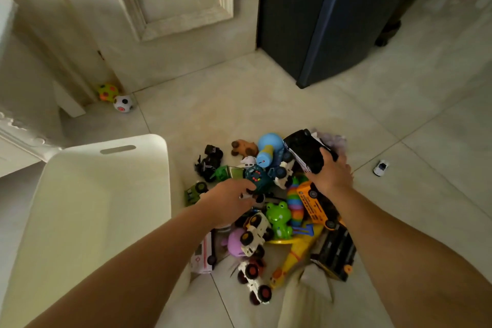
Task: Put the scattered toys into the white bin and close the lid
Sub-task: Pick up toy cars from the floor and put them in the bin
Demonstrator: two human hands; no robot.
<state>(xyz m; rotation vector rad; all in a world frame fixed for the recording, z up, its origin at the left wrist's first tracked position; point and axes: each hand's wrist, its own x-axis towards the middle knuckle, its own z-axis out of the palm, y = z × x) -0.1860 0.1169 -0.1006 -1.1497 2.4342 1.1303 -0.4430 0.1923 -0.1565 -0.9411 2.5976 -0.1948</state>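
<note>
A white bin (87,210) stands open on the floor at the left, and it looks empty inside. To its right lies a heap of toys: a green frog (278,217), a blue round toy (269,149), an orange bus (314,205), white monster trucks (254,231), a rainbow slug (295,197). My right hand (332,173) grips a black toy car (306,150) at the far side of the heap. My left hand (229,200) reaches into the heap, fingers around a dark teal ball toy (257,177) and a small black-and-white toy. No lid is in view.
Two balls, a green spotted ball (107,92) and a white ball (123,103), rest in the corner by the door. A small white car (381,167) lies alone on the tiles at the right. A dark blue cabinet (319,21) stands behind the heap.
</note>
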